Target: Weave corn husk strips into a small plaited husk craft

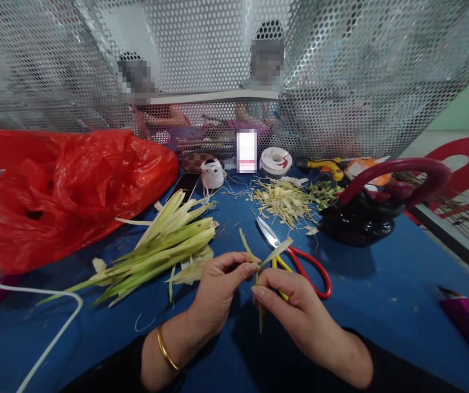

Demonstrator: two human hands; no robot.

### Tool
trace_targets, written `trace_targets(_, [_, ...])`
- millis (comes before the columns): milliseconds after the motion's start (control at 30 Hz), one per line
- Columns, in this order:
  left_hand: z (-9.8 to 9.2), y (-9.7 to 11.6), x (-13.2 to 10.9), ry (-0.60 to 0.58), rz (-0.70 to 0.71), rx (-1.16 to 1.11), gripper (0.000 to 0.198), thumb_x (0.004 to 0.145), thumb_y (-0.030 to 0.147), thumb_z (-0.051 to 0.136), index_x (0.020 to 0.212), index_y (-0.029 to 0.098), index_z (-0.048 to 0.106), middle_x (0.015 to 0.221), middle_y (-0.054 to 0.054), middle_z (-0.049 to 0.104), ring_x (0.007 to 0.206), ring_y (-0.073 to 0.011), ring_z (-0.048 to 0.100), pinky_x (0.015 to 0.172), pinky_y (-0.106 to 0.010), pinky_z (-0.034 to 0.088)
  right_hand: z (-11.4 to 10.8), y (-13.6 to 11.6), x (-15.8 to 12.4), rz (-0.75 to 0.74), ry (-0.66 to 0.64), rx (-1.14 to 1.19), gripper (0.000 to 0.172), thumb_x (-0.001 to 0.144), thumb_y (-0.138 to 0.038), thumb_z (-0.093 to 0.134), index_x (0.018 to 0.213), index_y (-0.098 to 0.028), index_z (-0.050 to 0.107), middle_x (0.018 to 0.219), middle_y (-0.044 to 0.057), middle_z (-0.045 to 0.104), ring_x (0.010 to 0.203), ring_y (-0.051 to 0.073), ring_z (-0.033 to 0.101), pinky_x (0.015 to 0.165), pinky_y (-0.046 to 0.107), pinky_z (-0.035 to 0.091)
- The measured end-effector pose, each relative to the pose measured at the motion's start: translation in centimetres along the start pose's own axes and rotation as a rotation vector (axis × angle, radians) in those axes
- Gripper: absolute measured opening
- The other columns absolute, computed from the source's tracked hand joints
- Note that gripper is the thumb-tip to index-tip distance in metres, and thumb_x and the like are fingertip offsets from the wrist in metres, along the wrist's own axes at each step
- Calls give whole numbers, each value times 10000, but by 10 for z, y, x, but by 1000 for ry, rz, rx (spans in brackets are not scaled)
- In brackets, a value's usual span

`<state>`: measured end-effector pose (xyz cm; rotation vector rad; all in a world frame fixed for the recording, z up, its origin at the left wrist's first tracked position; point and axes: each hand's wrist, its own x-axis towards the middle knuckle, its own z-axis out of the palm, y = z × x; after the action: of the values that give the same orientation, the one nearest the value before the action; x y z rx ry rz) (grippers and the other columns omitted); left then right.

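Note:
My left hand, a gold bangle at its wrist, pinches a narrow strip of corn husk between thumb and fingers. Just to the right, my right hand grips the lower part of the same strip, its thumb pressed to the fingers. The strip's ends spread apart above the fingertips, and a thin end hangs below. A heap of long green corn husks lies left of my hands. Behind my right hand are scissors with red handles, and a yellow-handled tool partly hidden beneath them.
A red plastic bag covers the left side. Further back are white string, a white spool, husk scraps and a yellow tool. A black pot with a looped handle stands right. A white cable crosses the left front.

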<state>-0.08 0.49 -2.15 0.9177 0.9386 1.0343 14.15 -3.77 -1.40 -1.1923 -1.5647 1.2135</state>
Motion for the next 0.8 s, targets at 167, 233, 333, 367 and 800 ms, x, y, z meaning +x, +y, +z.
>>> trace_targets(167, [0,2,1,-15,-38,-11,78,661,205,795,717,169,753,708,-4,689,659,-92,552,657,-192,435,0,1,-2,-59,14,-98,311,937,-286,459,639,-198,481,621,-20,490,588,125,449,553,256,361])
trace_targets(233, [-1,3,2,-50,-86,-64,95,669,215,797,718,164,733,694,9,665,637,-78,536,637,-180,424,-2,2,-3,-113,100,-162,310,942,-284,465,643,-201,478,609,-25,482,568,123,438,540,258,350])
trace_targets(333, [-2,6,2,-83,-190,-176,120,700,241,789,749,173,703,697,24,641,627,-70,534,613,-171,415,-5,5,0,-145,285,-219,230,918,-295,534,707,-205,524,652,-14,532,605,137,483,573,268,384])
trace_targets(367, [-3,6,2,-86,-211,-200,125,705,242,788,757,173,697,708,23,641,636,-71,543,610,-169,414,-6,6,1,-136,303,-210,181,900,-298,567,744,-205,554,701,1,574,654,149,523,613,275,413])
trace_targets(800, [-2,10,0,-154,-268,-254,157,674,225,813,725,148,686,704,6,655,616,-76,560,614,-178,435,-4,6,10,-44,167,-2,148,872,-304,569,794,-193,629,778,27,680,733,170,612,687,286,483])
